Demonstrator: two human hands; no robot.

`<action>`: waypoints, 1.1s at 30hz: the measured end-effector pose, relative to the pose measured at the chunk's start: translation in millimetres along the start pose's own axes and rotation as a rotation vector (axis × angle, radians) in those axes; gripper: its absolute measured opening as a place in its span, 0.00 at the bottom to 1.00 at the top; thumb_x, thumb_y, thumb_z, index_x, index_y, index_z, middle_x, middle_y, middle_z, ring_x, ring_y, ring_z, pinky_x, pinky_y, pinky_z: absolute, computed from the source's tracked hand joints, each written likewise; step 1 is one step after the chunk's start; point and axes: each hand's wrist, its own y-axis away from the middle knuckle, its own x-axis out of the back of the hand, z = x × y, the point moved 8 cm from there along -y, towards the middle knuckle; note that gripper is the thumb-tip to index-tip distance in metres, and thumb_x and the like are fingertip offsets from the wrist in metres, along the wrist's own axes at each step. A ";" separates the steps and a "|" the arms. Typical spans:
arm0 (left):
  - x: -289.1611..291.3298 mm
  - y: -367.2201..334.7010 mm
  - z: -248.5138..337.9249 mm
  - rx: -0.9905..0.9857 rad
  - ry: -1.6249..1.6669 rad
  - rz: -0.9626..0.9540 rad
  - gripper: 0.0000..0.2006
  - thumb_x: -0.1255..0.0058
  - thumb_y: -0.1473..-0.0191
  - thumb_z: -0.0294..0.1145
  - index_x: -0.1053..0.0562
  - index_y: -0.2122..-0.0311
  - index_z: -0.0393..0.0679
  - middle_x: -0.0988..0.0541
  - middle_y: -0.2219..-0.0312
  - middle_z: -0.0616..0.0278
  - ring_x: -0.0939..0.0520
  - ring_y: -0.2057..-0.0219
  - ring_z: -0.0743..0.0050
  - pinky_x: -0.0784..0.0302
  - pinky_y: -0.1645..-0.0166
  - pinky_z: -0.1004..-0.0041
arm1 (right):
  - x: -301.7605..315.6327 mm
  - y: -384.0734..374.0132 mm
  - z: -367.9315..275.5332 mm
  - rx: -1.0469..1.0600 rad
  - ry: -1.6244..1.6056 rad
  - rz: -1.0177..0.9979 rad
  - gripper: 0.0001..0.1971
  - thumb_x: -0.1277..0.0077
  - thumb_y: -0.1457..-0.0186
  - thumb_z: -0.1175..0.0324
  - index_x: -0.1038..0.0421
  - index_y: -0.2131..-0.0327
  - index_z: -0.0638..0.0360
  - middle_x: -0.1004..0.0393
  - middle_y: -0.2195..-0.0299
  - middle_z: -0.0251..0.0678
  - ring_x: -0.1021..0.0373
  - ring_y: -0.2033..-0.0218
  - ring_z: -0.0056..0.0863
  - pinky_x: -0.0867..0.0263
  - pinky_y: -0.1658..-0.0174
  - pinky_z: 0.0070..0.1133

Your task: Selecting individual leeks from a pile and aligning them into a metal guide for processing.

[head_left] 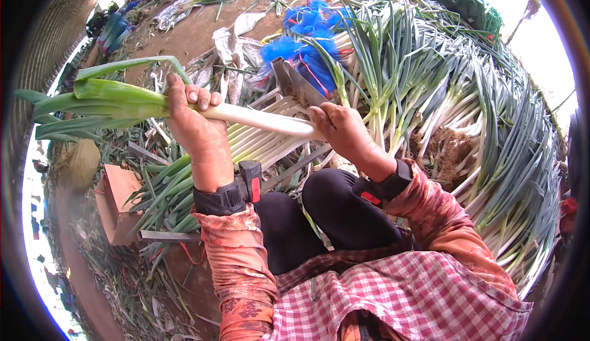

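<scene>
A long green onion (pixel 261 119) is stretched across in front of me, its green leaves pointing left and its white shank right. My left hand (pixel 200 135) is closed round it where the green turns white. My right hand (pixel 351 135) has its fingers closed on the white end, hiding the tip. One leaf is folded back over the left hand's thumb side. Below the held onion, more peeled green onions (pixel 184 184) lie side by side on a low metal rack (pixel 289 175), white ends toward the upper right.
A big heap of unpeeled green onions (pixel 491 132) with roots (pixel 447 153) fills the right side. Blue netting (pixel 313 27) and white plastic sheeting (pixel 236 39) lie beyond the rack. A cardboard box (pixel 114 209) stands at the left. Leaf scraps cover the ground (pixel 147 298).
</scene>
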 end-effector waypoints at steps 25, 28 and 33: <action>-9.4 14.2 4.2 -0.067 -0.043 -0.074 0.10 0.54 0.44 0.37 0.38 0.75 0.51 0.40 0.87 0.76 0.42 0.87 0.87 0.45 0.80 0.81 | 9.4 12.6 59.7 -0.485 -0.820 0.211 0.08 0.56 0.43 0.68 0.37 0.73 0.60 0.36 0.85 0.28 0.40 0.86 0.16 0.44 0.83 0.17; 3.9 8.3 10.5 -0.078 -0.064 -0.031 0.07 0.52 0.45 0.36 0.37 0.72 0.52 0.40 0.86 0.77 0.42 0.87 0.88 0.45 0.78 0.81 | 11.1 11.8 76.9 -0.649 -1.246 0.152 0.09 0.56 0.43 0.69 0.41 0.76 0.56 0.43 0.86 0.23 0.50 0.90 0.11 0.56 0.88 0.13; 15.0 -0.2 18.3 -0.053 -0.042 0.005 0.08 0.54 0.44 0.37 0.37 0.73 0.52 0.40 0.87 0.76 0.42 0.88 0.88 0.44 0.81 0.82 | 109.3 20.0 166.9 -0.416 -0.255 0.325 0.07 0.51 0.47 0.67 0.30 0.72 0.62 0.38 0.85 0.22 0.41 0.84 0.13 0.44 0.82 0.16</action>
